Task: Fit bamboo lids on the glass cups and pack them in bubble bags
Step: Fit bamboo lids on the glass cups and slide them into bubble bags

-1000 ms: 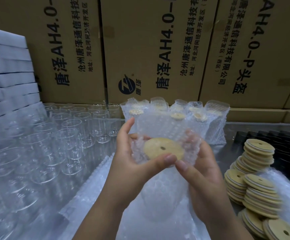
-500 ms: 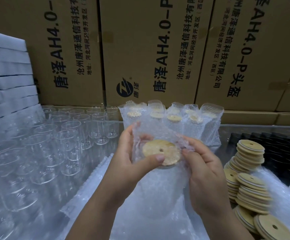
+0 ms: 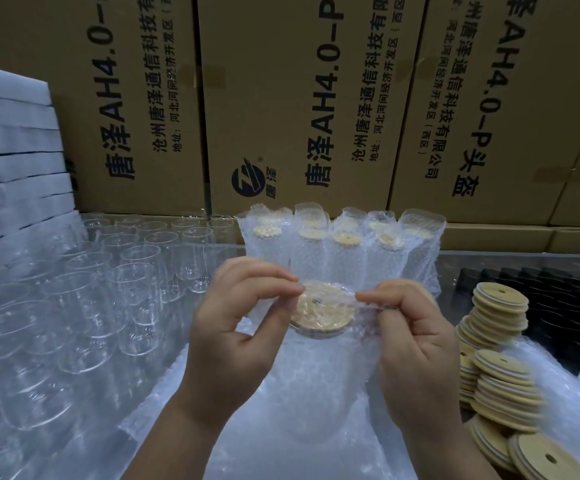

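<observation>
While the glass cup (image 3: 311, 336) stands near-upright at centre, its flat round bamboo lid (image 3: 321, 311) tipped toward the camera, the left hand (image 3: 236, 327) and right hand (image 3: 416, 344) pinch the knobbly clear bubble bag (image 3: 316, 403) across the lid, fingertips curled.

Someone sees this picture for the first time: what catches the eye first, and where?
First the middle: the left hand and the right hand pinch the mouth of a bubble bag over a cup's bamboo lid. Then the many bare glass cups on the left and the stacks of loose lids on the right. Behind stand a row of packed cups and big cardboard boxes.
</observation>
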